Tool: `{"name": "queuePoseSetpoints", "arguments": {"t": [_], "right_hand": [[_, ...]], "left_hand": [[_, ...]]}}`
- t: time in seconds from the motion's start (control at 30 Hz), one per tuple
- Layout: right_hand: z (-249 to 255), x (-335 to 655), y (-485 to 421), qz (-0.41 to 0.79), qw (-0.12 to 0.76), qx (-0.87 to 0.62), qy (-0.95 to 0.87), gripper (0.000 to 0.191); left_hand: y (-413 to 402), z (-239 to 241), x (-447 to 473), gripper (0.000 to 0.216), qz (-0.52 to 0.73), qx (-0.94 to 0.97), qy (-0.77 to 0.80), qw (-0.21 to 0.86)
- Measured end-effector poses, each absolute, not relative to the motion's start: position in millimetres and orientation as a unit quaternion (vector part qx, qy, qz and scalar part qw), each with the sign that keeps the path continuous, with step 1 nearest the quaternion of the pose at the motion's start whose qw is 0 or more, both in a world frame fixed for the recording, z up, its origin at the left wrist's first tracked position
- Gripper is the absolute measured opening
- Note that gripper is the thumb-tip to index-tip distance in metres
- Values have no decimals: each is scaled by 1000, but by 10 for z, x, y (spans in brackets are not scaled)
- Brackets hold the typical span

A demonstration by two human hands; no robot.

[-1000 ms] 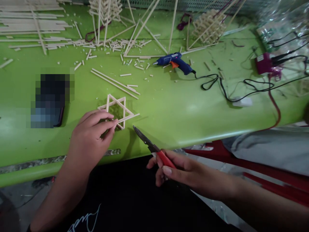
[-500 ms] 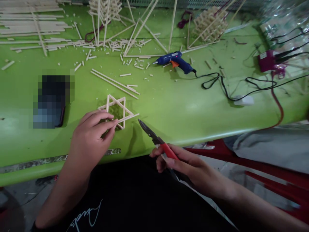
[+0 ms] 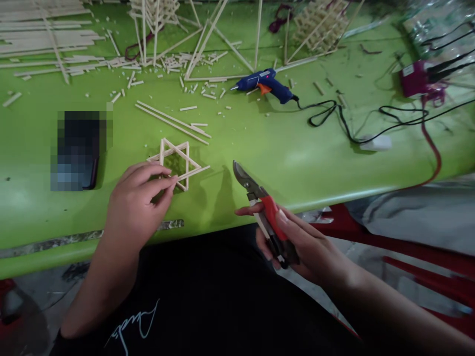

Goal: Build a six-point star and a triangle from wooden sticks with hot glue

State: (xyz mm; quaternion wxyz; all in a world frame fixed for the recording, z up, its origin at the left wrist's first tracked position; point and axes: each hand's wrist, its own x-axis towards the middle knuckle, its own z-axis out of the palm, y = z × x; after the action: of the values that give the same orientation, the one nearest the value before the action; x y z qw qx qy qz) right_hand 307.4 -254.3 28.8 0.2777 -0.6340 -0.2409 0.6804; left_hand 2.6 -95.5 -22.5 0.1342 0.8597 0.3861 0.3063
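Observation:
A six-pointed star of thin wooden sticks (image 3: 177, 161) lies flat on the green table (image 3: 267, 148) near its front edge. My left hand (image 3: 137, 205) rests on the star's lower left part, thumb and fingers pinched on one of its sticks. My right hand (image 3: 297, 242) grips red-handled cutting pliers (image 3: 260, 202) by the handles, off the table's front edge. The pliers' dark blades point up and left, toward the star, a short way from it.
A blue glue gun (image 3: 264, 85) with a black cord (image 3: 334, 121) lies at mid-table. Loose long sticks (image 3: 172, 121) and many short offcuts lie behind the star. Stick towers stand at the back. A dark phone (image 3: 79, 148) lies at left. A magenta device (image 3: 414, 81) sits at right.
My right hand has lifted the pliers up and to the right, tilting the blades more upright. My left hand stays on the star.

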Motion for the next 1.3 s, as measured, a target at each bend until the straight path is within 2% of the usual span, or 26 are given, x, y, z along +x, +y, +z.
{"name": "queuePoseSetpoints", "arguments": {"t": [0.43, 0.67, 1.0, 1.3], "right_hand": [[226, 3136, -2551, 796, 197, -505, -269, 87], [219, 3097, -2492, 806, 173, -494, -277, 77], [276, 3048, -2368, 799, 170, -500, -288, 75], [309, 3007, -2333, 787, 175, -509, -303, 87]], "left_hand": [[-962, -214, 33, 17, 315, 862, 378, 125], [-972, -193, 36, 18, 305, 863, 380, 131], [-957, -211, 36, 11, 315, 867, 367, 124], [-956, -207, 33, 11, 313, 868, 367, 121]]}}
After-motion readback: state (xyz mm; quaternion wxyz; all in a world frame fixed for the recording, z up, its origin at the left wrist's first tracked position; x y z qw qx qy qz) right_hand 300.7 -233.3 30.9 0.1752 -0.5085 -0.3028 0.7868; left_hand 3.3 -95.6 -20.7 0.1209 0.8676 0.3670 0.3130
